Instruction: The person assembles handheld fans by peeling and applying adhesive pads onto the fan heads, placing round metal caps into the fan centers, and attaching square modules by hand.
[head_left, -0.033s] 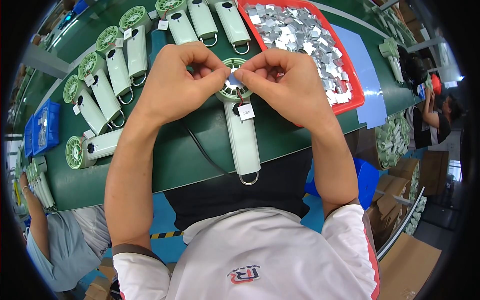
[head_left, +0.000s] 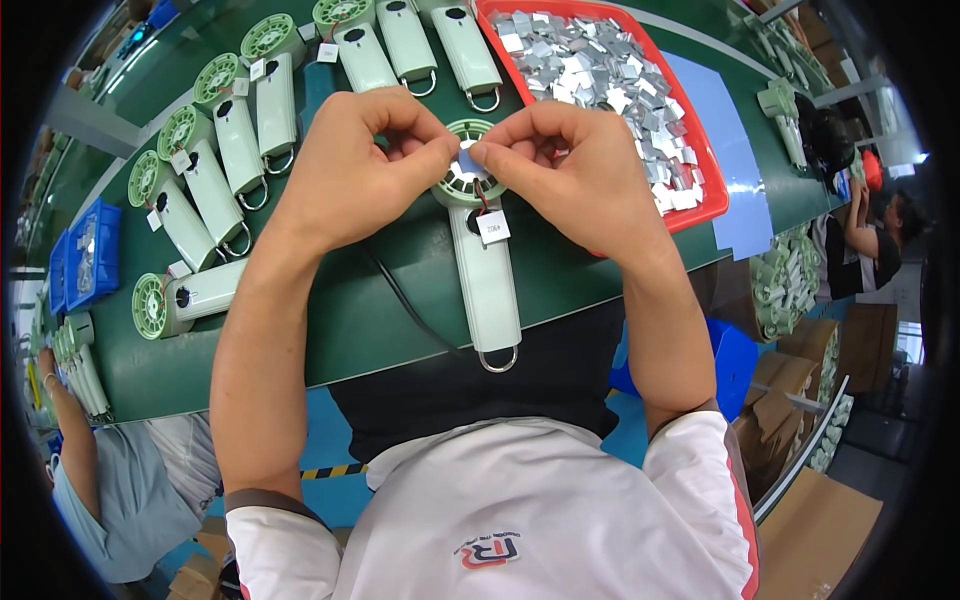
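Observation:
A pale green handheld fan (head_left: 487, 285) lies on the bench in front of me, its round head away from me and its metal loop over the near edge. Above that head, my left hand (head_left: 360, 165) and my right hand (head_left: 575, 165) are both closed in a pinch, thumb against forefinger. Between the fingertips shows a small thin silver-grey piece (head_left: 467, 160), partly hidden by them. Thin wires run from the fan head beside a white paper tag (head_left: 493, 227) lying on the handle's upper end.
A red tray (head_left: 712, 200) heaped with small silver pieces stands beyond my right hand. Several similar fans (head_left: 212, 190) lie at the left and back. A blue sheet (head_left: 735, 150) lies right of the tray, blue bins (head_left: 95, 255) far left. A black cable (head_left: 400, 295) crosses the green bench.

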